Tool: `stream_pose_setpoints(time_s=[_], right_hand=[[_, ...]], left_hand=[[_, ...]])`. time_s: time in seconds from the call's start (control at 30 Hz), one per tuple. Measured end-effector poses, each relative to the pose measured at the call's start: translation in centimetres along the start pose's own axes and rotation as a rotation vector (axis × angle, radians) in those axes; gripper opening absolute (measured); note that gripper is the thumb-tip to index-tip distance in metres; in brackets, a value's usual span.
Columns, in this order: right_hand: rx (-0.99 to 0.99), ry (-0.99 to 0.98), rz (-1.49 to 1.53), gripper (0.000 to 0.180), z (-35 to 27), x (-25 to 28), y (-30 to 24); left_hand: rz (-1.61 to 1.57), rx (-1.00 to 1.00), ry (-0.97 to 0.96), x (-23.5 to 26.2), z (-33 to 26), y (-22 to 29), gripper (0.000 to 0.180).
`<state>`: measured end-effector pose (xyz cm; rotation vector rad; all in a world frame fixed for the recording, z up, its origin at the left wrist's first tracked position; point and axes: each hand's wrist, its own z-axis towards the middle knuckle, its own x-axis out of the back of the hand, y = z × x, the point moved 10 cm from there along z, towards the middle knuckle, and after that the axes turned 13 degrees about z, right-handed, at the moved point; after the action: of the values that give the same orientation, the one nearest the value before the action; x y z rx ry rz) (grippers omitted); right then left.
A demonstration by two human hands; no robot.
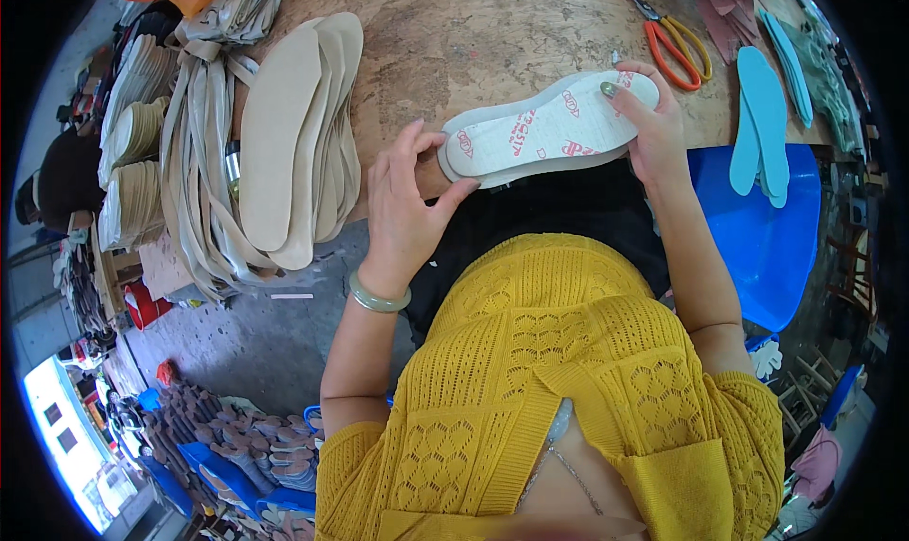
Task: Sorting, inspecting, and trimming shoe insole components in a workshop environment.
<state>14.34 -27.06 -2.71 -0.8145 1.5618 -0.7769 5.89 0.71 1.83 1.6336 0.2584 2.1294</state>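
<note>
A white insole (549, 129) with red printed marks lies flat on a slightly larger grey sole piece at the front edge of the wooden table (473, 30). My left hand (407, 200) rests at its heel end, fingers apart, with thumb and fingertips touching the edge. My right hand (649, 124) presses down on the toe end, fingers laid over the top. Both hands hold the two layers together between them.
A stack of beige insoles (294, 134) and bundled grey straps (204, 153) lie to the left. Orange-handled scissors (672, 39) sit at the far right. Turquoise insoles (762, 124) rest over a blue chair (767, 238). More sole parts pile on the floor below left.
</note>
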Motion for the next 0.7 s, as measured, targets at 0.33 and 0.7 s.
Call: stream_pose_setpoints(time_s=[0.33, 0.7], right_hand=[[0.050, -0.015, -0.037, 0.034, -0.4, -0.2, 0.1], [0.563, -0.037, -0.879, 0.065, -1.0, 0.9, -5.3]], left_hand=[[-0.047, -0.352, -0.016, -1.9, 5.0, 9.1, 0.073], [-0.144, -0.291, -0.102, -4.0, 5.2, 8.6, 0.062]])
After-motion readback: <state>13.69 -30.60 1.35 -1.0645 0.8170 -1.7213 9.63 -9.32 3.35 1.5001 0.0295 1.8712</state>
